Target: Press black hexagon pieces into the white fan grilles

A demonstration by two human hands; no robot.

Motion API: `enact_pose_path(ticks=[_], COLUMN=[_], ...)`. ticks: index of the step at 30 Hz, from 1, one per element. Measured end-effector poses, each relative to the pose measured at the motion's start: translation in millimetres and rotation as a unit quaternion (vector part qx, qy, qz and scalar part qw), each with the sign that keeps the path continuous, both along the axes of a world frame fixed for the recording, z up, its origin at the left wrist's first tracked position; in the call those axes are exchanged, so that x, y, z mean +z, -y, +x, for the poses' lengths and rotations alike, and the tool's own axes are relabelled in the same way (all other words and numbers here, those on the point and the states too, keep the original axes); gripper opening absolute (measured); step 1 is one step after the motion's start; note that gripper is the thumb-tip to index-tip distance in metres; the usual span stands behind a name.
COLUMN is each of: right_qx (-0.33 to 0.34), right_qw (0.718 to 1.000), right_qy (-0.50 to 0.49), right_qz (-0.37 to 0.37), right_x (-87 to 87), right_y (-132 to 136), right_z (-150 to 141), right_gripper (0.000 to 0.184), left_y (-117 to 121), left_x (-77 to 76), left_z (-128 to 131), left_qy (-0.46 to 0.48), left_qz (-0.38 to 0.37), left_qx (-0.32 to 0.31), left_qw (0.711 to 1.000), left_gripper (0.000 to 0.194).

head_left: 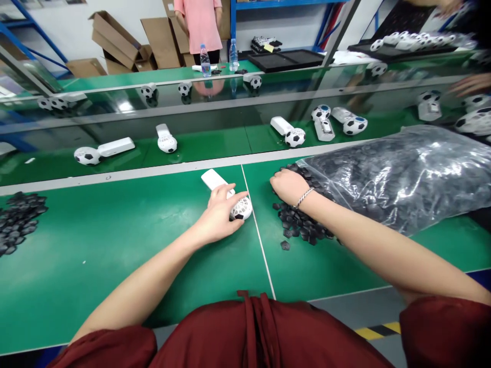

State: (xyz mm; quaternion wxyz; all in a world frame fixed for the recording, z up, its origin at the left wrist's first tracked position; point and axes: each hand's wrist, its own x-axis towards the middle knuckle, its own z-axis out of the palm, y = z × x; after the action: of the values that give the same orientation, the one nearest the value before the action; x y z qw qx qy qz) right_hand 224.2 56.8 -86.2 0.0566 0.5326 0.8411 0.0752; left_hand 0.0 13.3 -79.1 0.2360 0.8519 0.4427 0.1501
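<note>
My left hand (220,212) is closed around a white football-shaped handheld fan (242,208), its fingers and thumb curved about the round head. The head has a white web-like grille, with a black patch low on its side. Its flat white handle (213,179) points away to the upper left, resting on the green table. Over a heap of small black pentagon pieces (303,225), my right hand (289,186) is closed with the fingertips curled down out of sight. A bracelet circles that wrist. One loose pentagon piece (285,245) lies just below the heap.
A clear plastic bag (402,174) full of black pieces lies at right. Another black heap (19,220) is at far left. Beyond the pale rail, several football fans (295,137) lie on the green belt (215,140). Across it are water bottles (205,61) and a person in pink (199,25).
</note>
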Motion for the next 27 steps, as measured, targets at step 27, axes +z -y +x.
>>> enact_pose_path(ticks=[27], right_qx=[0.248], right_qw=[0.871], right_qy=[-0.422], right_qz=[0.038], right_x=[-5.5], right_y=[56], right_z=[-37], right_gripper=[0.015], left_y=[-4], left_x=[-18.0], left_z=[3], left_qy=[0.176], left_qz=[0.002], left_qx=[-0.033], left_qw=[0.984], left_gripper=[0.040])
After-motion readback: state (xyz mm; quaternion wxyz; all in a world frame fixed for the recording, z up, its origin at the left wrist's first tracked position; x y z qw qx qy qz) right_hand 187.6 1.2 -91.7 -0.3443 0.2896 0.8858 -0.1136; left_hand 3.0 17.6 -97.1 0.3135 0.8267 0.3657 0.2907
